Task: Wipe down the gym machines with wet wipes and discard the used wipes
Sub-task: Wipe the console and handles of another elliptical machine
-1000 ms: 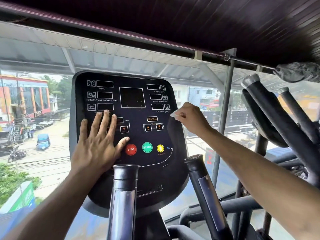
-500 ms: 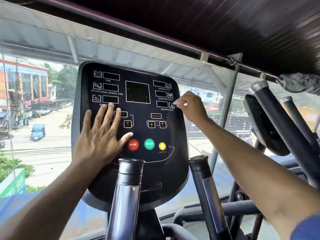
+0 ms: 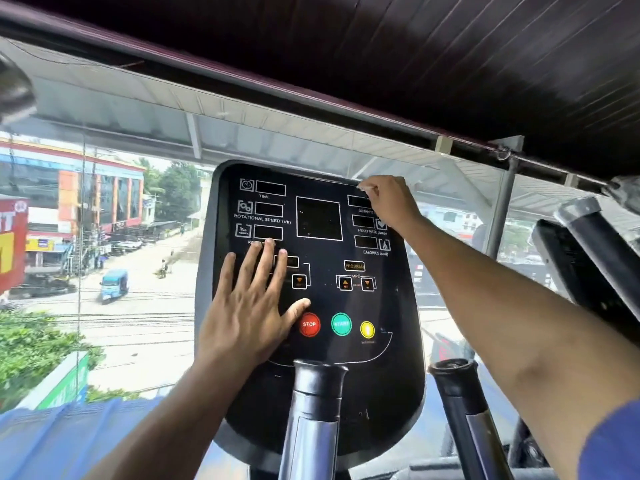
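With the flat, open left hand (image 3: 247, 308) bracing the console (image 3: 391, 344), the right hand (image 3: 389, 200) pinches a barely visible wipe (image 3: 363, 186) at its upper right corner: wiping underway, discarding not yet done.

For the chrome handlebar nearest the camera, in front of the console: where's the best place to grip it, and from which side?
Grip the dark rubber sleeve at the top of the near handlebar, wrapping it from the near side. It stands nearly upright, and the console blocks the far side.

I see bright daylight flooding through the window (image 3: 104, 271) behind the console (image 3: 318, 306). Above it the ceiling (image 3: 450, 64) is dim, and edges smear and bend.
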Demonstrator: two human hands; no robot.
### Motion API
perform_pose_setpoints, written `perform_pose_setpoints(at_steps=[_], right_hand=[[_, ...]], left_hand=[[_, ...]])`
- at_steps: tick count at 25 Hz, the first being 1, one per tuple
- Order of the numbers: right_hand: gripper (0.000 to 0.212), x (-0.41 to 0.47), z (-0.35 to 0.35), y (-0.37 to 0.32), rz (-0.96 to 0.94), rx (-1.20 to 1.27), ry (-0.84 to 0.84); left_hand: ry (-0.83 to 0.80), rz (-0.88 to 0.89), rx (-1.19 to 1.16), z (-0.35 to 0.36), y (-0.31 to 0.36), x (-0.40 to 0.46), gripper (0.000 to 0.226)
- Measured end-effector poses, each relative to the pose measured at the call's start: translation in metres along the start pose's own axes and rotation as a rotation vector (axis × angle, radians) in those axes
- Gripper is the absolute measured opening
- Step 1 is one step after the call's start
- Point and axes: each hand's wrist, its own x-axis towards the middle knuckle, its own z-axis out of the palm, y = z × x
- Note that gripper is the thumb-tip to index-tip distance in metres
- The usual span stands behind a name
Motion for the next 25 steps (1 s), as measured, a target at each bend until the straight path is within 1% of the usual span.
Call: perform_pose_setpoints(at_steps=[4, 8, 9, 11, 14, 16, 18, 19, 21, 23, 25], right_hand=[[0.033, 0.016, 0.003, -0.035, -0.016, 0.034, -0.123], [0.062, 0.026, 0.011, -0.078, -0.054, -0.035, -0.365], [0.068, 0.027, 0.014, -0.088, -0.067, -0.076, -0.406], [0.073, 0.028, 0.019, -0.106, -0.104, -0.119, -0.420], [0.071, 0.036, 0.024, -0.108, -0.149, -0.137, -0.340], [0.058, 0.044, 0.023, -0.095, -0.147, -0.149, -0.275], [0.042, 0.053, 0.018, -0.081, -0.119, -0.190, -0.250], [0.037, 0.057, 0.016, -0.076, -0.101, -0.221, -0.248], [0.035, 0.061, 0.015, -0.075, -0.063, -0.262, -0.242], [0.037, 0.063, 0.020, -0.089, -0.051, -0.243, -0.235], [0.038, 0.064, 0.028, -0.118, -0.109, -0.183, -0.245]], left_hand=[[-0.026, 0.003, -0.014, -0.002, 0.000, -0.001, 0.090], [-0.054, -0.008, -0.028, -0.005, 0.000, -0.001, 0.090], [-0.059, -0.007, -0.032, -0.005, 0.000, -0.001, 0.089], [-0.056, -0.004, -0.036, -0.003, -0.001, 0.000, 0.088], [-0.063, -0.011, -0.061, -0.003, -0.001, -0.001, 0.088], [-0.084, -0.014, -0.066, -0.003, -0.001, -0.001, 0.088], [-0.083, -0.014, -0.056, -0.001, -0.001, -0.001, 0.087], [-0.080, -0.008, -0.049, 0.000, -0.001, 0.000, 0.087], [-0.087, 0.000, -0.046, -0.002, -0.002, 0.001, 0.087], [-0.111, -0.011, -0.060, -0.004, -0.003, 0.000, 0.087], [-0.121, -0.020, -0.071, -0.008, -0.004, -0.002, 0.087]])
